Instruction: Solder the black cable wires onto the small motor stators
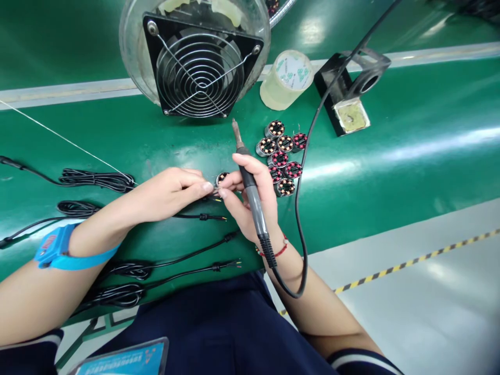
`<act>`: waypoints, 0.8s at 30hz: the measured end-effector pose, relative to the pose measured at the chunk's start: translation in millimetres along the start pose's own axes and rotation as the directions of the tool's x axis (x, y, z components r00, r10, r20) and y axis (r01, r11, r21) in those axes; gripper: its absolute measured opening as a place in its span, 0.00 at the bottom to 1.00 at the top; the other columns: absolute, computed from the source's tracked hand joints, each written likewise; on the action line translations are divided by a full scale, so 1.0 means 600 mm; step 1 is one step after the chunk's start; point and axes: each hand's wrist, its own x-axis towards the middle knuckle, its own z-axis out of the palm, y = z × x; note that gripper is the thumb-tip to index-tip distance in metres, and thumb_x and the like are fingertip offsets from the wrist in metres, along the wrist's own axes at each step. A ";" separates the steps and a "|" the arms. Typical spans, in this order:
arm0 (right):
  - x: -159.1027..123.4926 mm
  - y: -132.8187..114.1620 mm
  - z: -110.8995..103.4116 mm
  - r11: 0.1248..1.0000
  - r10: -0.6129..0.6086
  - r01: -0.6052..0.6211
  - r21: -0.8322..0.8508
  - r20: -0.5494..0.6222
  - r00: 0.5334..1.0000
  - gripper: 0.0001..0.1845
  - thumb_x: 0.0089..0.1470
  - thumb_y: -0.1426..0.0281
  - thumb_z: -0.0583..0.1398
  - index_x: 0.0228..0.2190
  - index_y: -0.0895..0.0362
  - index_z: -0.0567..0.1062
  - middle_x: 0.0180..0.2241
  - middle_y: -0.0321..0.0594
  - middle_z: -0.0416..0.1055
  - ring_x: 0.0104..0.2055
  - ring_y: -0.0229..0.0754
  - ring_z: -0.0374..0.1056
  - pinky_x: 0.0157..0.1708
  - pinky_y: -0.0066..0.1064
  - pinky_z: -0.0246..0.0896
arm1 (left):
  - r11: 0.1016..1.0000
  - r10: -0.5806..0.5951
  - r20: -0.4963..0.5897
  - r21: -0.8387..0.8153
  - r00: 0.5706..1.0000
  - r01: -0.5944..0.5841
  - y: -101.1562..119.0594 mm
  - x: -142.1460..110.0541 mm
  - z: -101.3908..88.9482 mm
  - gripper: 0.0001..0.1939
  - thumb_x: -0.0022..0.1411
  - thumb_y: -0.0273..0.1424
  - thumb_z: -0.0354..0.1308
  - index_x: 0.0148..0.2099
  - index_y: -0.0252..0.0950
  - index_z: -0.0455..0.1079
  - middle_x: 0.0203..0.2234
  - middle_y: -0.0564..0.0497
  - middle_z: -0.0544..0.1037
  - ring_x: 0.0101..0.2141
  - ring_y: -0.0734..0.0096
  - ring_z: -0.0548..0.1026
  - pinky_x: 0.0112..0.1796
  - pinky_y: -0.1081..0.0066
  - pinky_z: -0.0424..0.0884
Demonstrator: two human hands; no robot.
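My right hand [255, 192] is closed around a soldering iron [253, 200], its tip pointing up and away from me. The thumb and a finger of the same hand also pinch at a thin wire. My left hand [175, 192] is closed, thumb against fingers, at the wire between the two hands. Just beyond the fingertips sits a small wound motor stator [222, 178], partly hidden. Below the hands lies a black cable [203, 216] with bare coloured ends. Several more stators [279, 159] with copper or red windings stand to the right of my right hand.
A fan with a wire guard [201, 86] stands at the back, beside a tape roll [287, 78]. Farther right is an iron stand with a sponge [351, 114]. Coiled black cables [97, 179] lie at left; the iron's cord [299, 208] loops past my right wrist.
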 end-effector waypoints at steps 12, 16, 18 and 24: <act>-0.003 -0.007 0.001 0.991 0.051 -0.053 -0.121 -0.019 0.998 0.21 0.62 0.73 0.58 0.55 0.48 0.65 0.35 0.33 0.75 0.38 0.39 0.76 0.44 0.36 0.76 | 0.881 -0.299 -0.025 -0.390 0.954 0.266 0.012 0.010 0.020 0.08 0.59 0.35 0.58 0.32 0.36 0.71 0.21 0.55 0.70 0.22 0.76 0.65 0.24 0.74 0.62; -0.011 -0.017 -0.013 0.974 0.167 -0.179 -0.141 -0.090 0.982 0.18 0.68 0.67 0.55 0.58 0.47 0.67 0.39 0.37 0.79 0.38 0.41 0.78 0.42 0.38 0.78 | 0.941 -0.312 -0.274 -0.224 0.910 0.255 -0.008 0.022 0.022 0.07 0.56 0.33 0.57 0.30 0.36 0.73 0.22 0.53 0.72 0.24 0.74 0.66 0.26 0.73 0.62; -0.018 -0.025 -0.022 0.970 0.125 -0.150 -0.189 -0.137 0.983 0.17 0.68 0.65 0.56 0.57 0.46 0.70 0.42 0.39 0.79 0.39 0.43 0.78 0.43 0.42 0.78 | 0.957 -0.285 -0.321 -0.147 0.903 0.250 -0.015 0.024 0.022 0.08 0.57 0.34 0.57 0.31 0.37 0.74 0.23 0.53 0.74 0.25 0.73 0.67 0.28 0.72 0.63; -0.052 -0.026 -0.025 0.958 -0.075 -0.016 -0.287 -0.303 0.950 0.09 0.62 0.69 0.63 0.44 0.47 0.76 0.34 0.36 0.76 0.30 0.41 0.74 0.31 0.38 0.75 | 0.961 -0.267 -0.329 -0.021 0.906 0.276 -0.010 0.023 0.027 0.09 0.58 0.35 0.55 0.30 0.38 0.74 0.25 0.54 0.76 0.26 0.72 0.68 0.29 0.71 0.62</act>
